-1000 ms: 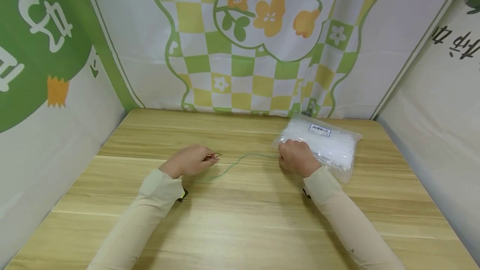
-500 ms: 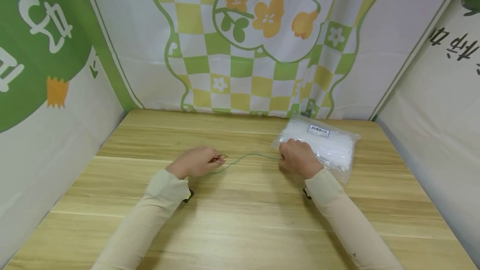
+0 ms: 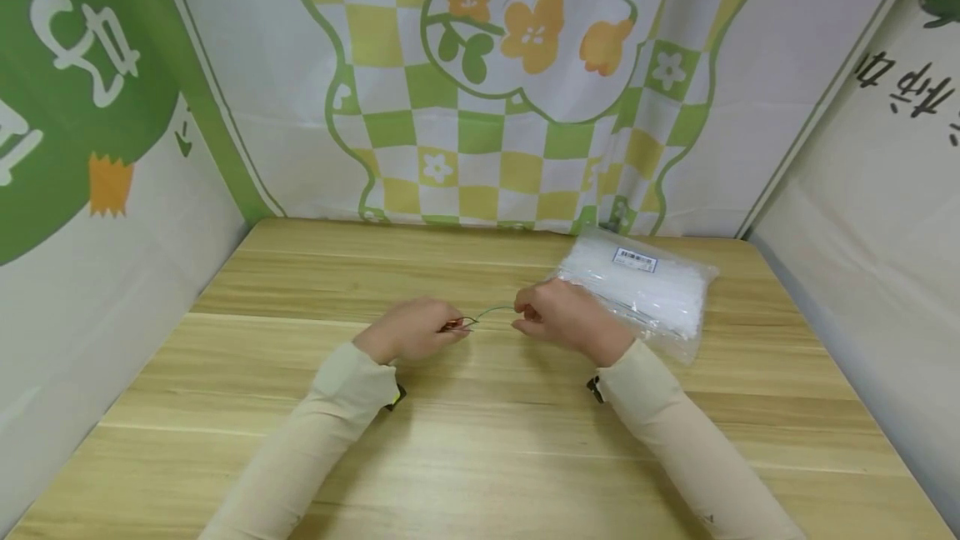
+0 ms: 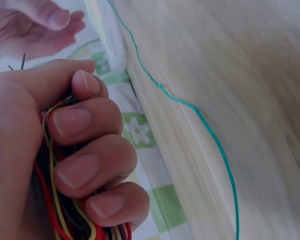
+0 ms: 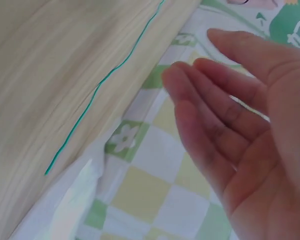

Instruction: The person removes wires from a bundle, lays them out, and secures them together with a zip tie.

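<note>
My left hand [image 3: 408,330] grips a bundle of thin wires [image 4: 46,167] coloured red, yellow and black, its fingers curled tightly round them. A few wire ends poke out past the thumb. Over the table, a loose green wire [image 5: 98,86] runs in a gentle curve between the two hands. My right hand [image 3: 573,319] is close by on the right, fingers loosely bent and thumb apart. In the right wrist view its palm [image 5: 257,170] holds nothing, and the green wire's end lies on the wood away from it.
A clear plastic bag [image 3: 663,294] of white contents, with a barcode label, lies behind my right hand. The wooden table [image 3: 480,448] is bordered by printed cloth walls [image 3: 480,132] at the back and sides.
My left hand has moved right with the wire bundle. My right hand has let go of the green wire and shifted left, its fingers loosening. The gap between the hands has narrowed.
</note>
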Demonstrator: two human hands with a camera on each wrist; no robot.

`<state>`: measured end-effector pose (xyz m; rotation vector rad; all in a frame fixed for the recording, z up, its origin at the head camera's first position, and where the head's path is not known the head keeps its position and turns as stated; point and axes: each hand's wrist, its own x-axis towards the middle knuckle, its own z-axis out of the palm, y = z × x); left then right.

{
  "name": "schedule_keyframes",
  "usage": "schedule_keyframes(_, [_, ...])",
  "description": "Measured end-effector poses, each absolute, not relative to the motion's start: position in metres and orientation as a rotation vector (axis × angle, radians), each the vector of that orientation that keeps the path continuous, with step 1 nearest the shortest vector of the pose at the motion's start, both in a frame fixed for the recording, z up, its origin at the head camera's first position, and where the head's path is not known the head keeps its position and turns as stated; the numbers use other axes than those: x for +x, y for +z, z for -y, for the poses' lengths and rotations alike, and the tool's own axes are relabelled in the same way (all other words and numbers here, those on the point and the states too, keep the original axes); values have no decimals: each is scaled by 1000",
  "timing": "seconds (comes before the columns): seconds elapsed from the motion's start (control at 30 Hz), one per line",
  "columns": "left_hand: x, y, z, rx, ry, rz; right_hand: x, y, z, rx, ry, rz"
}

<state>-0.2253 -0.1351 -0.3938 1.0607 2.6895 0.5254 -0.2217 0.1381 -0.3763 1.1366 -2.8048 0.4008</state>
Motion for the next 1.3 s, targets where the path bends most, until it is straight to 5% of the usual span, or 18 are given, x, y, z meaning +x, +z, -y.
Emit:
schedule_keyframes(0.27, [-221,-392,121,1106,526,-2667,-218,-375,-120,1339,520,2680])
schedule_keyframes(1.3, [-225,-389,126,1066,499,-2535,-221,-390,-124,1394,261,2408])
